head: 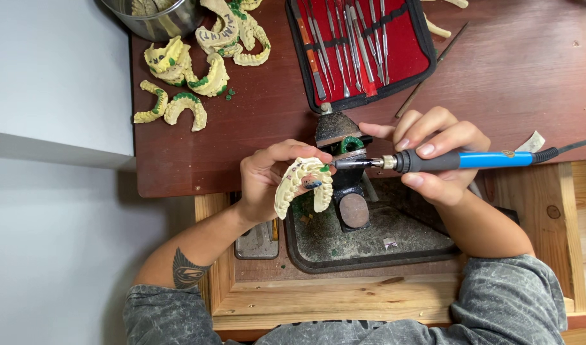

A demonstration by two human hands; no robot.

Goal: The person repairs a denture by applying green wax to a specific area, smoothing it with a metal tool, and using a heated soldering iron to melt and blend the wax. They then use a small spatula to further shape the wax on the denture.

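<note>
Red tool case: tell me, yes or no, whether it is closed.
No: the red tool case lies open on the table, its metal instruments showing in a row.

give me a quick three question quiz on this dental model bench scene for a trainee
1. True or false: the left hand holds a yellow dental cast.
2. Which tool does the right hand hold? A) a blue-handled electric tool with a cable B) a hammer C) scissors
3. Fill in: the red instrument case on the brown table lies ____ (open/closed).

Key: 1 true, the fingers wrap the arch-shaped cast. 2 A, its metal tip meets the cast near a green patch. 3 open, with metal hand tools in a row under a strap.
</note>
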